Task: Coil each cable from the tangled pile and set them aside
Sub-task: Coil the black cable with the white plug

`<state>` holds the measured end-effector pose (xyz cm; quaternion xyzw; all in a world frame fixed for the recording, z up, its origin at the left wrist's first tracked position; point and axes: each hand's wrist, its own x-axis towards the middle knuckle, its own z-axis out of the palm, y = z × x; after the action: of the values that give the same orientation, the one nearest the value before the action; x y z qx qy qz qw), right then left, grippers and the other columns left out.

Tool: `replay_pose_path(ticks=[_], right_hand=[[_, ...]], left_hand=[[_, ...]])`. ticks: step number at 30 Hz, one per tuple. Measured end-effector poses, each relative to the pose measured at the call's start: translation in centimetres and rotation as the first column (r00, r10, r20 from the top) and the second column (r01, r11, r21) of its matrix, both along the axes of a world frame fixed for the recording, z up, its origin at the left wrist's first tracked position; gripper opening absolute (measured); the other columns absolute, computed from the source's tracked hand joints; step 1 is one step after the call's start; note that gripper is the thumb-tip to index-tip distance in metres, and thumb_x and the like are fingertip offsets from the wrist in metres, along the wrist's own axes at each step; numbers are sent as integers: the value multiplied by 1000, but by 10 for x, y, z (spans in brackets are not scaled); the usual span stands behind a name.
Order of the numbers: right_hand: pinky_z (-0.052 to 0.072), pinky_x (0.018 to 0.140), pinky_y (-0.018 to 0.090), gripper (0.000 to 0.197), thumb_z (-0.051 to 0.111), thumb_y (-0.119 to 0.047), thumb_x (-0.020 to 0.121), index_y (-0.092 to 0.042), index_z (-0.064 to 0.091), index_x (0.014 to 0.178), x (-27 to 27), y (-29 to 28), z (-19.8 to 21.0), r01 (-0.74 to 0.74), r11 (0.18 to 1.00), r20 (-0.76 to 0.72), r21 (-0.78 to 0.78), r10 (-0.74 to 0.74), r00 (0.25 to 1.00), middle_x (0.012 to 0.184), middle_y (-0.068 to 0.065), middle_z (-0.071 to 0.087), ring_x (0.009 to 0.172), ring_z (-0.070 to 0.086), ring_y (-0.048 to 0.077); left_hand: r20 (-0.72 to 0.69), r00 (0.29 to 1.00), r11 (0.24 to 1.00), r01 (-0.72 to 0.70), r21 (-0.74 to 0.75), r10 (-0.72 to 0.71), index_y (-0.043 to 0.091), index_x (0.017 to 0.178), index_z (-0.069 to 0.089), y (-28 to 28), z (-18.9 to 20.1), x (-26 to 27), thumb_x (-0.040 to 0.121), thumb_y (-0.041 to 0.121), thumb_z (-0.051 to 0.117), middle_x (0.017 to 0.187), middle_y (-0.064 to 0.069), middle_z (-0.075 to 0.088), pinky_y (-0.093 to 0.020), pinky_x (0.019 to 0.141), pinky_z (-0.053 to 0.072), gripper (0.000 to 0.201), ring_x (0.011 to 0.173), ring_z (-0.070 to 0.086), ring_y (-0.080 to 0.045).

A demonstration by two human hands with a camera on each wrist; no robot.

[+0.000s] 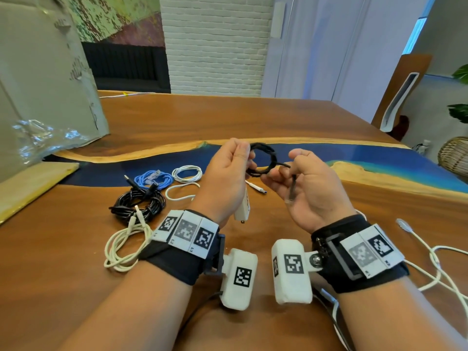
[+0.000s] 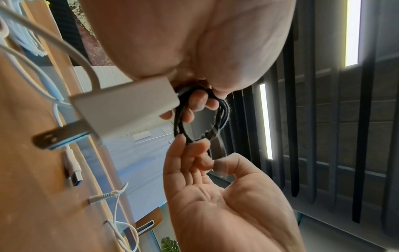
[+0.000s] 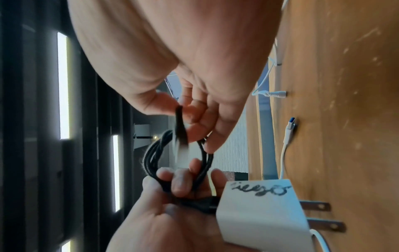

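Observation:
A black braided cable (image 1: 264, 158) is wound into a small ring, held above the table. My left hand (image 1: 244, 158) pinches the ring's left side between thumb and fingers (image 3: 179, 180). A white charger block (image 1: 243, 205) hangs against that palm, its prongs (image 3: 317, 206) pointing out. My right hand (image 1: 283, 171) pinches the cable's loose end just right of the ring, and the black connector (image 3: 180, 126) dangles across its palm. In the left wrist view the ring (image 2: 222, 117) sits between both hands' fingertips.
On the wooden table (image 1: 177, 117) at the left lie a black coil (image 1: 138, 206), a blue coil (image 1: 152, 178), a white coil (image 1: 187, 173) and a cream cable (image 1: 126, 244). A loose white cable (image 1: 430, 259) trails at the right. Cardboard (image 1: 38, 84) stands far left.

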<state>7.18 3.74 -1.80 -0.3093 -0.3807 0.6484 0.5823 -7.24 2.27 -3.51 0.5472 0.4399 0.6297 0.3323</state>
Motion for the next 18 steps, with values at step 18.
replay_pose_path(ticks=[18], right_hand=[[61,82,33,13,73,-3,91,-7,81,100,-1,2,-11,-21,964,440,266,-102,892,95,9,80,94,76,25]], left_hand=[[560,822,970,208,-126,-104,8,92,56,-6,15,0,112,26,37,67,-2,53,-44,90,59,33,76,68,-21]])
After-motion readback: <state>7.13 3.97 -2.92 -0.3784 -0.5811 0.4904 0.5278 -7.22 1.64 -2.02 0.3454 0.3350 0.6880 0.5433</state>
